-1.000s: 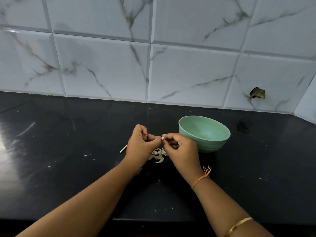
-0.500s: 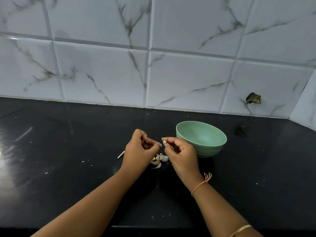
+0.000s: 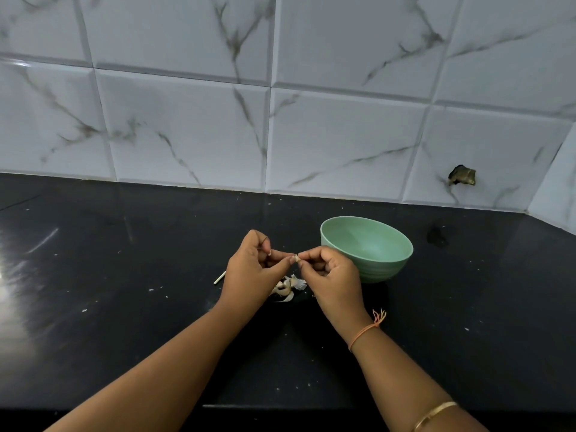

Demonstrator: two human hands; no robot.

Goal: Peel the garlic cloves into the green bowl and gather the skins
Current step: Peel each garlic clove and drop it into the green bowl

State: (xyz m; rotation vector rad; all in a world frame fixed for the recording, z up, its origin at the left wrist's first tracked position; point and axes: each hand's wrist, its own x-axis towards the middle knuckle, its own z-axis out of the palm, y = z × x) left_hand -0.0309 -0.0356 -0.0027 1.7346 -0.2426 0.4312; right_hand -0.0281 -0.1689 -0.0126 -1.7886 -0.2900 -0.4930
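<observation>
Garlic clove [image 3: 297, 258], tiny and mostly hidden, sits pinched between fingertips of our left hand [image 3: 252, 275] and right hand [image 3: 332, 275], green bowl [image 3: 385, 268] just right of the pinch, skins [image 3: 288, 288] beneath it; we judge it light, firm, slippery, its papery husk best nipped at the tip.

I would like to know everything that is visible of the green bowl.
The green bowl is pale green, round and deep, matte like plastic, with faint ridges low on its outer wall. It stands upright on the black counter, just beyond the right hand, which hides part of its near left side; contact cannot be told. No garlic shows inside.
</observation>
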